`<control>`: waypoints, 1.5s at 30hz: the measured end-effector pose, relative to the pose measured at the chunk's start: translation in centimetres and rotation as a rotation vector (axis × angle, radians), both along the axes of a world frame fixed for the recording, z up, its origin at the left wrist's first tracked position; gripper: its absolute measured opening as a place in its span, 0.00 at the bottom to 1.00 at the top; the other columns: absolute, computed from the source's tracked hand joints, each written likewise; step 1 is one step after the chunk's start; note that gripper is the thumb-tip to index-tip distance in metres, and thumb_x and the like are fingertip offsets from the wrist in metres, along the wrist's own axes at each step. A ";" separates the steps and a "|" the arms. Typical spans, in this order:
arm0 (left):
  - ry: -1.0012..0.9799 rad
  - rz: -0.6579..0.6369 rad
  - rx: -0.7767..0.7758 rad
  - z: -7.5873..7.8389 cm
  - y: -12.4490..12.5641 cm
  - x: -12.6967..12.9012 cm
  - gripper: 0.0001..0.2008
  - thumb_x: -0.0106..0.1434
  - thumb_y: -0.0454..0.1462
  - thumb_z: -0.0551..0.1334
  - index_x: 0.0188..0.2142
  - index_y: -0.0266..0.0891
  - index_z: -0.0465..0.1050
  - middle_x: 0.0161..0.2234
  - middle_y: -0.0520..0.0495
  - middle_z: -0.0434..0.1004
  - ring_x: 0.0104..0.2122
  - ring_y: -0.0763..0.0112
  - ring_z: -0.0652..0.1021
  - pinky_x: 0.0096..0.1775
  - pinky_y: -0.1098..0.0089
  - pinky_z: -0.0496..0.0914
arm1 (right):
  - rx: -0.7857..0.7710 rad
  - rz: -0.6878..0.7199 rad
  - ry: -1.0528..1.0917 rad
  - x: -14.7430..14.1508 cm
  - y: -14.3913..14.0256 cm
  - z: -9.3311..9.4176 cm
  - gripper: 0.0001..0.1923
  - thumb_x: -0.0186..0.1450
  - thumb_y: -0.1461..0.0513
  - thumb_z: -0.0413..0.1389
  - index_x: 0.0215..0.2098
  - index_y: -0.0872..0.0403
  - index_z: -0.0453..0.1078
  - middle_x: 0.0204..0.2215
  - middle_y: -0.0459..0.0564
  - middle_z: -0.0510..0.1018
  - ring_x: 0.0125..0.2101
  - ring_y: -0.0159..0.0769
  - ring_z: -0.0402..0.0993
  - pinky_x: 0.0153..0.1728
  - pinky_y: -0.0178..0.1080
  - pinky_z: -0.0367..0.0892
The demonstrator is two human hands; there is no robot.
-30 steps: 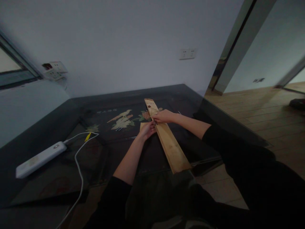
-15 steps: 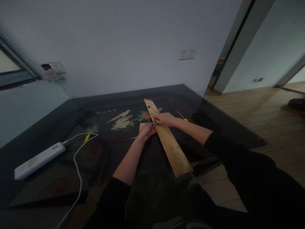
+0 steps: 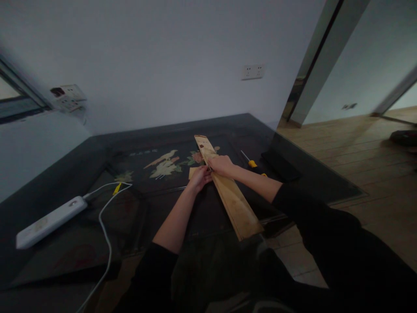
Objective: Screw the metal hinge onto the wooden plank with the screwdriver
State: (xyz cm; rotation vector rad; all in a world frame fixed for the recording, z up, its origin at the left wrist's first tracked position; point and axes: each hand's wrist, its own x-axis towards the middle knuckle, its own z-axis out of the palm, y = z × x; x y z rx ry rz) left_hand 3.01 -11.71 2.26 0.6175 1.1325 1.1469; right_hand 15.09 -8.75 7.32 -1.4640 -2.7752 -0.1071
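Observation:
A long light wooden plank [image 3: 234, 202] lies slanted across the dark glass-topped table [image 3: 81, 174], its near end over the table's front edge. My right hand [image 3: 221, 165] rests on top of the plank near its far half, fingers curled down. My left hand [image 3: 199, 177] touches the plank's left edge, next to a small pale wooden piece [image 3: 192, 172] partly hidden beneath it. Whether the fingers pinch something small where the hands meet is too dim to tell.
A yellow-handled screwdriver [image 3: 249, 161] lies right of the plank, near a flat black object [image 3: 282, 163]. A white power strip [image 3: 48, 221] with a white cable [image 3: 106, 234] lies at the left. Wooden floor stretches to the right.
My right forearm has drawn slightly towards me, uncovering the screwdriver. Both hands stay on the plank at the same spot.

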 end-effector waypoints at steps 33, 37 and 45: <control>0.022 -0.072 0.051 -0.7 0.4 0.0 0.04 0.61 0.28 0.62 0.33 0.36 0.69 0.27 0.49 0.78 0.23 0.72 0.80 0.30 0.71 0.76 | -0.036 0.330 -0.210 1.5 3.9 -0.1 0.19 0.73 0.61 0.43 0.58 0.50 0.68 0.49 0.59 0.80 0.46 0.47 0.77 0.39 0.43 0.68; 0.005 -0.076 0.049 -0.9 0.6 -0.1 0.05 0.60 0.28 0.63 0.34 0.36 0.70 0.28 0.49 0.79 0.23 0.71 0.80 0.29 0.72 0.77 | -0.005 0.351 -0.227 1.8 3.8 0.6 0.19 0.74 0.59 0.42 0.57 0.48 0.68 0.50 0.58 0.79 0.46 0.46 0.76 0.38 0.41 0.66; 0.016 -0.098 0.050 -1.0 0.6 -0.2 0.05 0.60 0.28 0.64 0.36 0.34 0.74 0.29 0.44 0.81 0.23 0.71 0.80 0.30 0.72 0.77 | 0.041 -0.187 0.000 9.0 0.7 0.8 0.17 0.71 0.55 0.49 0.54 0.55 0.66 0.49 0.60 0.76 0.51 0.48 0.72 0.43 0.43 0.68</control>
